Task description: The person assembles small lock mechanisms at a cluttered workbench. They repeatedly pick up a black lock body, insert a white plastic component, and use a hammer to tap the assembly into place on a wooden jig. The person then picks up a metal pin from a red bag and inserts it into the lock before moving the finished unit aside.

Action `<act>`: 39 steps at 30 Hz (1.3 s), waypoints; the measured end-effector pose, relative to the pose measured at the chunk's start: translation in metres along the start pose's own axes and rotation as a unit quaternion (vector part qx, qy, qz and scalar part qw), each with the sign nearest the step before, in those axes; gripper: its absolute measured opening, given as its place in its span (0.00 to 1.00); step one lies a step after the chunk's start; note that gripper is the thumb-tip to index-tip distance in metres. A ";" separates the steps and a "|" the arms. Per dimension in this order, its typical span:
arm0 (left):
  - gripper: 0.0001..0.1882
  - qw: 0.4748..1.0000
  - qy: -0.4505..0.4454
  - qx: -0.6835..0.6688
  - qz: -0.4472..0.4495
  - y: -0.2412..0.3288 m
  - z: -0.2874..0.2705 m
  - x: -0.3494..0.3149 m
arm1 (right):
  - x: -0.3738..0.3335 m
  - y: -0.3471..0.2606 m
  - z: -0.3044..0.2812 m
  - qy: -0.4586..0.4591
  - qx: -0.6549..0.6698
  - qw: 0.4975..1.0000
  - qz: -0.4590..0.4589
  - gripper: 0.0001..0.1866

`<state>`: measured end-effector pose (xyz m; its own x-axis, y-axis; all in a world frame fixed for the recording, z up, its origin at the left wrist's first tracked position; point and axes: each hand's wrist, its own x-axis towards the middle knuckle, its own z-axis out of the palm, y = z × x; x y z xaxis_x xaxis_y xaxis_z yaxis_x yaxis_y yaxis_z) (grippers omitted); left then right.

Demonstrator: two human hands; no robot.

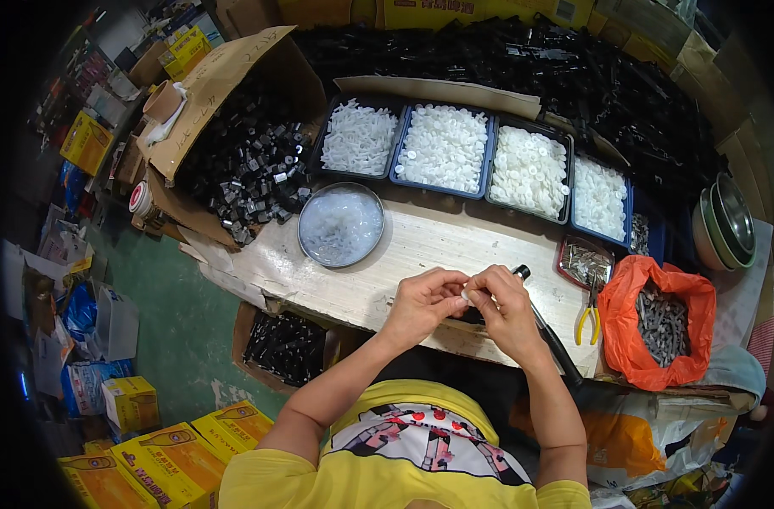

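Note:
Over the front edge of the bench, my left hand [421, 307] and my right hand [507, 312] meet with their fingertips pinched together. Between them shows a small white piece [465, 294], mostly covered by the fingers, so its exact kind is hidden. A black rod-shaped tool [555, 341] slants past my right hand, its black and silver end [521, 272] sticking out beyond the fingers. Something dark lies under my hands, too covered to name. Left of my hands stands a round metal dish [377, 222] with translucent whitish stuff in it.
Trays of white plastic parts [445, 146] line the back. A cardboard box [226, 89] of black parts stands left. To the right are a small tray of metal pins [584, 261], yellow-handled pliers [588, 324], an orange bag [618, 297] of grey pieces and stacked bowls [731, 222].

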<state>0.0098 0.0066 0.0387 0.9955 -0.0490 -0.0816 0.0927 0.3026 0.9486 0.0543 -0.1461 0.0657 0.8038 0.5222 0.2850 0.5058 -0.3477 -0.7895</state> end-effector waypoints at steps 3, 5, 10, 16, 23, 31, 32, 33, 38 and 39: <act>0.13 0.997 -0.009 -0.062 -0.036 0.000 -0.003 -0.004 | -0.003 0.004 0.004 0.037 0.031 0.999 -0.004 0.04; 0.12 0.995 -0.010 -0.090 -0.040 -0.002 -0.006 -0.005 | -0.006 0.004 0.007 0.069 0.060 0.996 0.005 0.04; 0.11 0.989 0.012 -0.137 -0.048 -0.011 -0.008 -0.006 | -0.009 0.010 0.014 0.077 0.013 0.995 -0.061 0.05; 0.12 0.994 0.015 -0.085 -0.059 -0.012 -0.010 -0.008 | -0.009 0.013 0.023 0.088 -0.042 0.992 -0.079 0.05; 0.14 0.987 0.017 0.137 -0.085 -0.009 -0.032 -0.003 | -0.025 0.025 0.032 -0.009 -0.154 0.987 -0.043 0.07; 0.12 0.968 -0.001 0.247 -0.046 -0.020 -0.033 0.001 | -0.028 0.026 0.044 -0.036 -0.278 0.958 -0.064 0.09; 0.13 0.953 -0.008 0.301 -0.015 -0.022 -0.033 0.002 | -0.027 0.026 0.043 -0.039 -0.277 0.958 -0.065 0.09; 0.12 0.928 -0.011 0.371 0.018 -0.022 -0.029 0.002 | -0.027 0.026 0.041 -0.042 -0.276 0.958 -0.066 0.09; 0.11 0.801 -0.091 0.592 0.019 -0.004 -0.014 0.018 | -0.025 0.045 0.002 0.039 -0.200 0.978 -0.031 0.07; 0.11 0.783 -0.132 0.607 -0.005 0.002 -0.014 0.027 | -0.021 0.054 -0.014 0.089 -0.221 0.970 -0.040 0.07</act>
<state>0.0370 0.0197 0.0344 0.9405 -0.2896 -0.1779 -0.1478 -0.8200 0.5530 0.0692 -0.1864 0.0247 0.7780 0.4325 0.4557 0.6221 -0.6317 -0.4626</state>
